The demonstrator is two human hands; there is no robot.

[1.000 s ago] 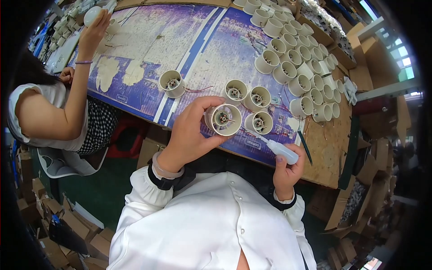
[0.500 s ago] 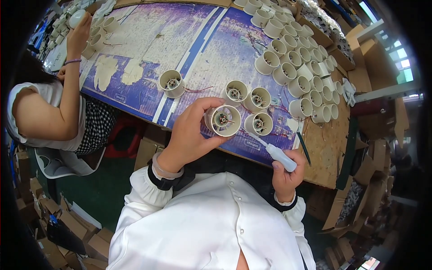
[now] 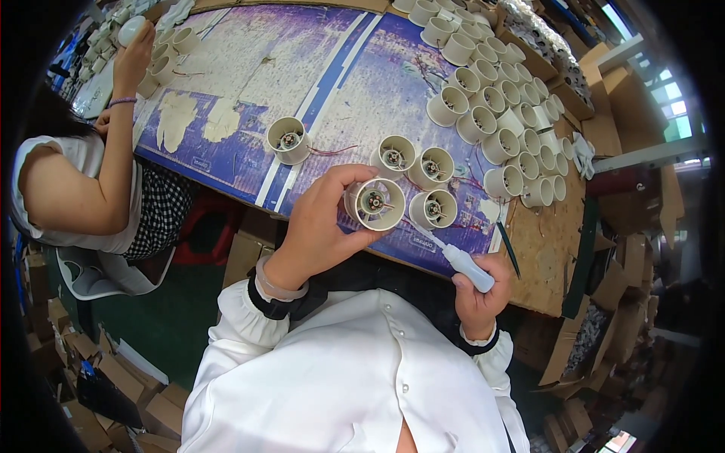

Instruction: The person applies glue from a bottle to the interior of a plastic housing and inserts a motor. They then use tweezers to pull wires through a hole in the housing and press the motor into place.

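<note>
Cup in one hand, bottle in the other
your left hand (image 3: 321, 215) grips a white cup (image 3: 375, 204); your right fingers (image 3: 462, 284) wrap a squeeze bottle (image 3: 470, 269)

Left fingers (image 3: 346, 176) curve in a wide grip; right fingers (image 3: 495, 266) clasp narrower.

Daylight is coming through a window (image 3: 677, 108) at the right. Below the counter (image 3: 294, 68), a green floor (image 3: 189, 317) is showing between cardboard boxes (image 3: 124, 374).
</note>
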